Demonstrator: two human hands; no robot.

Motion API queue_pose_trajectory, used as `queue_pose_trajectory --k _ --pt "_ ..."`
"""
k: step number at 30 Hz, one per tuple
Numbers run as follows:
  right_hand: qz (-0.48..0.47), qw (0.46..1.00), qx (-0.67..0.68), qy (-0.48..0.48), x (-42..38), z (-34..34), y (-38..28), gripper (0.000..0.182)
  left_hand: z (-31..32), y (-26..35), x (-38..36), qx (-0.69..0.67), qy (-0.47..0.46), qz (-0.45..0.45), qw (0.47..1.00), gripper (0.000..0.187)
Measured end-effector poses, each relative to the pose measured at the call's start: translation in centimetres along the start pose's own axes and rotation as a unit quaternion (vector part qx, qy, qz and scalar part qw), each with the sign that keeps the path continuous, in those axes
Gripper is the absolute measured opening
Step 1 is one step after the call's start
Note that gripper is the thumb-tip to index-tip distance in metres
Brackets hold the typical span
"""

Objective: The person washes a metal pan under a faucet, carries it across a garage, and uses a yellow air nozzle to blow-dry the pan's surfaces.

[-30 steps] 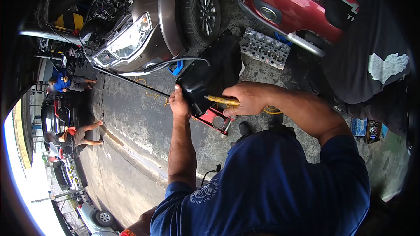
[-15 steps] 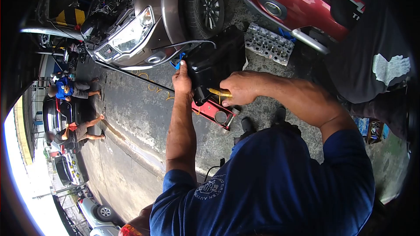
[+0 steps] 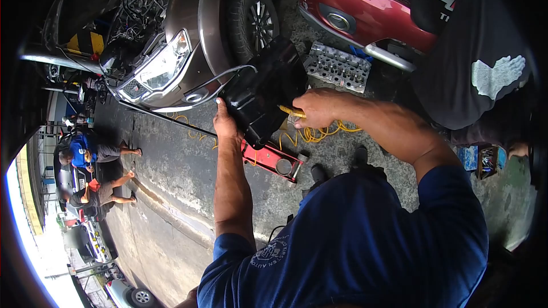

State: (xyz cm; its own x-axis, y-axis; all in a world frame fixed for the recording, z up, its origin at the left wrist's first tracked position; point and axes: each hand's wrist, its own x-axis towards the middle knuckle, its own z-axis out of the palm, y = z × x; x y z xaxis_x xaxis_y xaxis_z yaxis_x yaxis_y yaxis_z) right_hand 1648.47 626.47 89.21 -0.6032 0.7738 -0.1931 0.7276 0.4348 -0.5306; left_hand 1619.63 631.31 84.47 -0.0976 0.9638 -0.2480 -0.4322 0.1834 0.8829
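Observation:
In the head view, a glossy black pan-like part is held up in front of me. My left hand grips its lower left edge, thumb pointing up along it. My right hand is closed on a yellow-handled tool, whose dark tip points at the right side of the black part. Whether the tip touches the part I cannot tell. A thin dark strip or hose runs behind the part's upper left edge.
A red floor jack and a coiled yellow hose lie below. A metal cylinder head rests on the ground ahead. Brown car and red car stand beyond. A person in dark clothes is at right; two people sit far left.
The black part has tilted and shifted slightly left and down with my left hand. More of the yellow hose shows beneath my right hand. The camera view has shifted a little.

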Motion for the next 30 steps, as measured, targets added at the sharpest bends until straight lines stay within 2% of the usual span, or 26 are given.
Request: queue_pose_trajectory --k 2,3,4,6,7,10,12,14,18,19,23,26,28,30 --pt "0.117 0.99 0.049 0.066 0.5 -2.9 1.7 0.047 0.1 0.2 -0.4 -0.006 -0.047 0.015 0.999 0.067" --pt "0.143 0.982 0.082 0.096 0.8 -3.4 2.5 0.049 0.1 0.3 -0.5 0.001 -0.043 -0.004 0.999 0.073" --pt "0.12 0.99 0.049 0.06 0.4 -2.6 2.8 0.049 0.1 0.6 -0.5 0.008 -0.041 -0.022 0.999 0.079" --pt "0.073 0.997 -0.015 -0.008 0.4 -0.3 3.3 0.05 -0.3 0.2 -0.2 -0.003 -0.055 -0.01 0.998 0.078" --pt "0.069 0.997 -0.04 0.005 0.5 0.2 4.0 0.05 -0.5 0.2 0.2 -0.009 -0.063 -0.002 0.998 0.077" --pt "0.148 0.981 0.057 0.11 0.8 -3.5 4.1 0.05 -0.1 0.4 -0.3 0.015 -0.063 0.004 0.998 0.076" --pt "0.145 0.986 0.062 0.055 0.8 -2.6 3.6 0.051 0.0 0.5 -0.5 0.011 -0.065 -0.01 0.998 0.074" --pt "0.137 0.991 0.0 0.003 1.2 -0.2 6.1 0.051 -0.2 0.5 -0.3 0.016 -0.072 0.01 0.997 0.074" --pt "0.202 0.971 0.057 0.113 1.2 -3.5 7.9 0.054 0.0 1.0 -1.1 -0.003 -0.088 -0.008 0.996 0.071" --pt "0.195 0.97 0.071 0.123 1.1 -3.8 7.6 0.054 -0.3 0.7 -1.4 0.002 -0.079 -0.009 0.997 0.07" --pt "0.138 0.989 -0.001 0.055 2.3 1.9 11.6 0.05 -0.3 0.7 -1.0 0.019 -0.062 0.015 0.998 0.069" --pt "0.138 0.979 0.064 0.137 1.6 -3.1 8.4 0.053 0.0 1.0 -1.5 0.004 -0.084 0.0 0.996 0.069" --pt "0.095 0.977 0.104 0.159 1.5 -4.3 5.8 0.052 -0.2 0.5 -1.2 -0.001 -0.076 -0.013 0.997 0.069" --pt "0.087 0.992 0.071 0.057 0.9 -1.8 4.6 0.052 -0.2 0.5 -1.0 0.006 -0.043 -0.015 0.999 0.068"
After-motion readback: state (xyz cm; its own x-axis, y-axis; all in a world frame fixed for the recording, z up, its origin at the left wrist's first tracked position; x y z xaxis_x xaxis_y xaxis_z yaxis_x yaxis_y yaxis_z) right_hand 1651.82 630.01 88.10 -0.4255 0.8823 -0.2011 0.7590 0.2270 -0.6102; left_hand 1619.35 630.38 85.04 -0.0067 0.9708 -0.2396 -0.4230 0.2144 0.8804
